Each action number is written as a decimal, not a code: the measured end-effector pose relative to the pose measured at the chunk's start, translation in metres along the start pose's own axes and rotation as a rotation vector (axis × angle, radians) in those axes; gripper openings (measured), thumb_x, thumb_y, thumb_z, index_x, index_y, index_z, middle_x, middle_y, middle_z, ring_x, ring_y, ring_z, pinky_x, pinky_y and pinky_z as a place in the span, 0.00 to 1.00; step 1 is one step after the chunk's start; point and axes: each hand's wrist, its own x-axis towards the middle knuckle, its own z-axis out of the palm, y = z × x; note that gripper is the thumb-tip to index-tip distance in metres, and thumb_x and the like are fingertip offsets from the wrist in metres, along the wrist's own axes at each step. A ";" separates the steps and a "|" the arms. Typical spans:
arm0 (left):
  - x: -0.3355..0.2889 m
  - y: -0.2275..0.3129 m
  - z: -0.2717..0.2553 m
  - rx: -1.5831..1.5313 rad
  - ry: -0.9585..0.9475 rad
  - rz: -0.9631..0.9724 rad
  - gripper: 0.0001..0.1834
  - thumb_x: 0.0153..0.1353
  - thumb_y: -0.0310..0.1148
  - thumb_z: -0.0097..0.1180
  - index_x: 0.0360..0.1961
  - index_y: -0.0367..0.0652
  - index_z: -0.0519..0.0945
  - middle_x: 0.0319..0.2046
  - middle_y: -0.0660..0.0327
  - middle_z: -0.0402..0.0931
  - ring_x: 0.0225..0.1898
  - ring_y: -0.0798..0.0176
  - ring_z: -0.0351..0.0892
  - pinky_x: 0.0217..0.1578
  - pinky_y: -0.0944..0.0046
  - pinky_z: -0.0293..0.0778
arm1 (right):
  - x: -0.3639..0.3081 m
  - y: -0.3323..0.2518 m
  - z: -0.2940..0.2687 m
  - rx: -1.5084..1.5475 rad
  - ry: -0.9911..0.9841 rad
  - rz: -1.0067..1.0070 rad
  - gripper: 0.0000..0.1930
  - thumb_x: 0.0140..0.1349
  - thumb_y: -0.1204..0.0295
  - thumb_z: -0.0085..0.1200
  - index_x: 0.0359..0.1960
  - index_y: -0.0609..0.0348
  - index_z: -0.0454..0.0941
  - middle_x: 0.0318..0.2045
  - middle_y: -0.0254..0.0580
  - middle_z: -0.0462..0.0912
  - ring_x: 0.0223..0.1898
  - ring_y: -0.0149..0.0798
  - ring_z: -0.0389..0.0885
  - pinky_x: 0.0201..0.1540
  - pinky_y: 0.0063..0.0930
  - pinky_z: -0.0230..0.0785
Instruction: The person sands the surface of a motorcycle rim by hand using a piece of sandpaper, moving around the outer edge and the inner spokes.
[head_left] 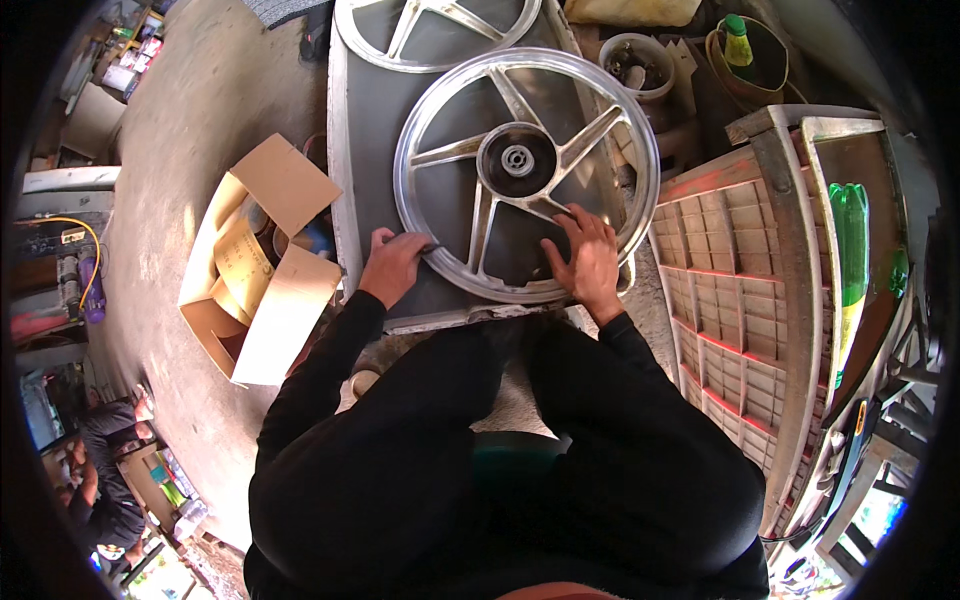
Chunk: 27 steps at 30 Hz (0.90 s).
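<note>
A silver alloy motorcycle wheel (445, 98) with broad spokes and a dark hub lies flat before me on a grey bench (372, 205). My left hand (393, 266) is at the near left of its rim, fingers closed. A small dark bit shows at the fingertips against the rim; I cannot make out what it is. Across the near right of the rim lies my right hand (588, 258), its fingers spread, touching the rim and the base of a spoke. A second silver wheel (470, 62) lies farther back on the bench, partly cut off by the picture's edge.
An opened cardboard box (290, 318) stands left of the bench. At the back right are a white bucket (655, 90) and a basket (712, 55) with a green-capped bottle. A slatted crate (725, 290) and a green plastic bottle (850, 240) are at right. Another person (105, 470) sits far left.
</note>
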 end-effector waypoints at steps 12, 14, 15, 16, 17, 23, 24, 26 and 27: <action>-0.013 0.001 0.018 0.005 0.049 0.077 0.25 0.52 0.17 0.56 0.53 0.42 0.82 0.53 0.57 0.85 0.59 0.58 0.83 0.65 0.51 0.65 | 0.002 0.000 0.002 -0.026 0.018 -0.013 0.24 0.61 0.62 0.70 0.57 0.56 0.83 0.62 0.47 0.81 0.61 0.54 0.79 0.64 0.49 0.67; -0.022 0.025 0.028 -0.144 -0.001 0.196 0.24 0.54 0.17 0.56 0.53 0.44 0.82 0.53 0.59 0.85 0.58 0.60 0.83 0.63 0.51 0.64 | 0.000 -0.001 0.004 -0.025 0.016 -0.011 0.24 0.61 0.62 0.70 0.57 0.56 0.83 0.62 0.47 0.81 0.61 0.54 0.79 0.64 0.49 0.67; -0.020 0.021 0.025 -0.147 0.010 0.236 0.23 0.54 0.17 0.56 0.53 0.44 0.82 0.51 0.59 0.86 0.57 0.59 0.83 0.62 0.51 0.64 | 0.000 0.000 0.003 -0.027 0.011 -0.006 0.24 0.61 0.62 0.70 0.57 0.56 0.84 0.62 0.47 0.81 0.61 0.54 0.79 0.64 0.49 0.67; -0.017 0.010 0.018 -0.075 0.017 0.182 0.24 0.54 0.17 0.56 0.53 0.43 0.82 0.51 0.58 0.86 0.57 0.58 0.83 0.63 0.51 0.65 | 0.000 0.001 0.003 -0.029 0.004 -0.001 0.24 0.61 0.62 0.70 0.57 0.56 0.84 0.62 0.47 0.81 0.61 0.54 0.79 0.64 0.49 0.67; -0.013 -0.005 0.010 -0.003 0.025 0.128 0.24 0.53 0.17 0.56 0.53 0.43 0.82 0.51 0.57 0.86 0.57 0.57 0.83 0.63 0.50 0.66 | 0.000 0.001 0.002 -0.021 0.007 -0.006 0.24 0.61 0.62 0.70 0.57 0.56 0.84 0.62 0.47 0.81 0.61 0.54 0.79 0.64 0.49 0.67; -0.020 0.024 0.023 -0.125 0.033 0.205 0.22 0.56 0.18 0.55 0.52 0.44 0.83 0.48 0.60 0.86 0.54 0.58 0.84 0.64 0.51 0.63 | -0.001 -0.002 0.003 0.004 0.020 -0.023 0.23 0.59 0.64 0.70 0.56 0.59 0.83 0.60 0.49 0.80 0.60 0.54 0.79 0.64 0.49 0.67; -0.018 0.019 0.023 -0.080 0.035 0.194 0.21 0.56 0.19 0.55 0.52 0.44 0.83 0.48 0.59 0.86 0.54 0.57 0.84 0.64 0.51 0.64 | 0.000 -0.001 0.001 0.000 0.020 -0.017 0.23 0.59 0.64 0.70 0.56 0.59 0.83 0.60 0.49 0.80 0.60 0.54 0.79 0.64 0.49 0.67; -0.012 -0.007 0.014 0.017 0.045 0.162 0.20 0.56 0.20 0.55 0.51 0.43 0.83 0.48 0.58 0.86 0.54 0.57 0.84 0.64 0.51 0.64 | 0.000 0.000 0.000 0.001 0.020 -0.021 0.23 0.59 0.64 0.70 0.56 0.59 0.83 0.60 0.49 0.81 0.60 0.54 0.79 0.64 0.49 0.68; -0.006 -0.016 0.007 0.064 0.037 0.055 0.19 0.57 0.21 0.55 0.51 0.43 0.83 0.48 0.57 0.86 0.54 0.57 0.84 0.64 0.51 0.64 | 0.000 0.000 0.000 -0.001 0.021 -0.023 0.23 0.59 0.64 0.71 0.56 0.59 0.83 0.60 0.49 0.81 0.60 0.54 0.79 0.64 0.49 0.68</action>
